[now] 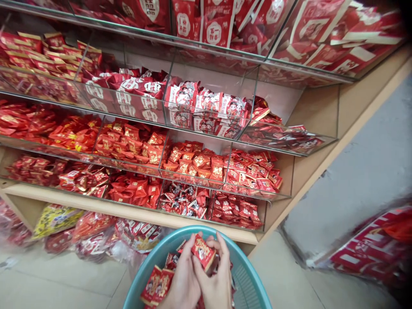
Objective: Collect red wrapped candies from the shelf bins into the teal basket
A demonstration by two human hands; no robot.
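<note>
A teal plastic basket sits at the bottom centre with several small red candy packets in it. Both hands are over the basket, pressed together. My left hand and my right hand have their fingers curled around a bunch of red candy packets; one packet sticks up between the fingertips. Right in front stands a wooden display shelf with clear tiered bins full of red wrapped sweets.
Clear acrylic bins of red packets rise in tiers ahead. Bulk bags, one yellow, lie under the lowest shelf on the tiled floor. A grey wall is to the right, with red cartons leaning at its foot.
</note>
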